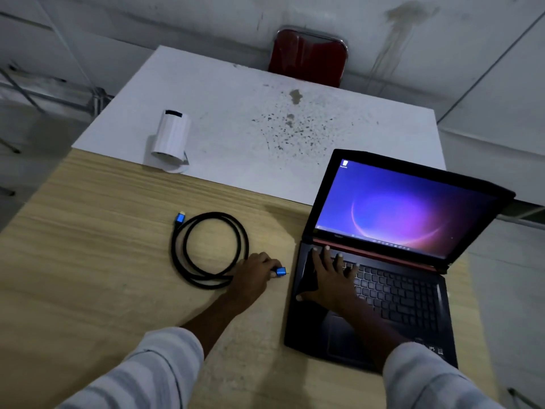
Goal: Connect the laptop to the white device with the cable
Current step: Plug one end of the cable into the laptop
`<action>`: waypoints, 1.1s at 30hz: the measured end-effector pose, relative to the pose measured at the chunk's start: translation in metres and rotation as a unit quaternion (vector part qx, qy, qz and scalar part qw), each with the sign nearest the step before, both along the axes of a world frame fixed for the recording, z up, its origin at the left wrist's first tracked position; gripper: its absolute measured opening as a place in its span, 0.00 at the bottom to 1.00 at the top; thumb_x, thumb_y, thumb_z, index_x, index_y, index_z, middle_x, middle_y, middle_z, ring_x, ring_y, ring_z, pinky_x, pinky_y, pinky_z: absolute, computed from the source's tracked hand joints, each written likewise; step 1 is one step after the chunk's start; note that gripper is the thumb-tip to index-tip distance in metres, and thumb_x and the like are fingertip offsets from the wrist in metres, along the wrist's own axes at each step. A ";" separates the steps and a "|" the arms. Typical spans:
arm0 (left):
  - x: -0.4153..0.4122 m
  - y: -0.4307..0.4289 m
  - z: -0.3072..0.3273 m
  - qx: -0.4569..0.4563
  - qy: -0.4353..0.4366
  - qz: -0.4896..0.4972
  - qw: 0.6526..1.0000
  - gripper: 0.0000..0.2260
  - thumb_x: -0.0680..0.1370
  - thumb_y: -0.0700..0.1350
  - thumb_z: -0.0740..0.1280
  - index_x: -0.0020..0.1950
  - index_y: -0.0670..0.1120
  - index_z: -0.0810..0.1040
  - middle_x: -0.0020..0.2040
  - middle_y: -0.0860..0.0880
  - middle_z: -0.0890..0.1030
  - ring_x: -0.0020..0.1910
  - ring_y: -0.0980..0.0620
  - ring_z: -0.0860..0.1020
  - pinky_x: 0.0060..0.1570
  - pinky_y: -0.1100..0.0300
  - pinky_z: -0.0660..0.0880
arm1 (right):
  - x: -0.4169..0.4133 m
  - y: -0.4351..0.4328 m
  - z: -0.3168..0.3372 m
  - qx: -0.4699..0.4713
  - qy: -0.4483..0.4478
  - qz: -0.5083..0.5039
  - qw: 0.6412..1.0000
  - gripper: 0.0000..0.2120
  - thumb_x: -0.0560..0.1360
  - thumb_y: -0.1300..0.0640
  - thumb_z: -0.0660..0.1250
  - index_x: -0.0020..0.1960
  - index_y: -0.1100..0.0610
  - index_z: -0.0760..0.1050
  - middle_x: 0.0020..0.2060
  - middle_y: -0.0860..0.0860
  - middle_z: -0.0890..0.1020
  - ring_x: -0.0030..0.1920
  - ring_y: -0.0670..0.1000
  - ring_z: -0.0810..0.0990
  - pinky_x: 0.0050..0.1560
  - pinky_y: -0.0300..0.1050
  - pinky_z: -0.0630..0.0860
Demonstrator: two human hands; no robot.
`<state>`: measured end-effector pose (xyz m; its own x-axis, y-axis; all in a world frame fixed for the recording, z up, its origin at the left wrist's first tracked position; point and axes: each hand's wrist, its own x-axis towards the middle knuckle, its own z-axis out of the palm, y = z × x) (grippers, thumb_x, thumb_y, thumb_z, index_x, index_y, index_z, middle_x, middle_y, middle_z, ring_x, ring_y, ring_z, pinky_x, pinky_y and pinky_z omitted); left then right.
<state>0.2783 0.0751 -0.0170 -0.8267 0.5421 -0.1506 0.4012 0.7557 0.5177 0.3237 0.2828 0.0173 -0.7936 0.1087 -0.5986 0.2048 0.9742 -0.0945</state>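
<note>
One laptop (380,261), one coiled cable (206,249), one white device (171,137), one red chair (308,56), two hands.

Bare workroom: stained wall (398,31), plain tables (118,231), red chair (308,54).

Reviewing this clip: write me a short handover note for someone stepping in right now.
Left hand: closed on the near blue plug of the cable, just left of the laptop.
Right hand: flat on the laptop's keyboard, steadying it, holding nothing.
Cable lies coiled on the wooden table; its far plug is free.
White device stands apart on the white board, nothing plugged in.
Done: plug grasped. Left: plug into the laptop, uncoil, plug the other end into the device.
</note>
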 end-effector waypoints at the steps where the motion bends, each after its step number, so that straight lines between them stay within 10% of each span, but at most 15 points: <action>1: 0.000 0.002 -0.001 -0.013 0.008 -0.003 1.000 0.12 0.80 0.44 0.63 0.62 0.53 0.77 0.55 0.50 0.77 0.57 0.48 0.75 0.52 0.49 0.69 | 0.000 0.000 0.000 0.002 0.001 0.002 1.000 0.60 0.64 0.29 0.69 0.78 0.49 0.34 0.78 0.58 0.35 0.77 0.67 0.36 0.69 0.78 0.37; 33: -0.008 0.017 -0.014 0.003 0.018 0.013 1.000 0.13 0.78 0.42 0.66 0.59 0.55 0.80 0.53 0.53 0.79 0.59 0.51 0.75 0.53 0.52 0.57 | 0.005 0.005 -0.010 0.003 0.011 0.007 1.000 0.58 0.63 0.25 0.65 0.76 0.43 0.31 0.77 0.55 0.32 0.77 0.66 0.34 0.67 0.81 0.36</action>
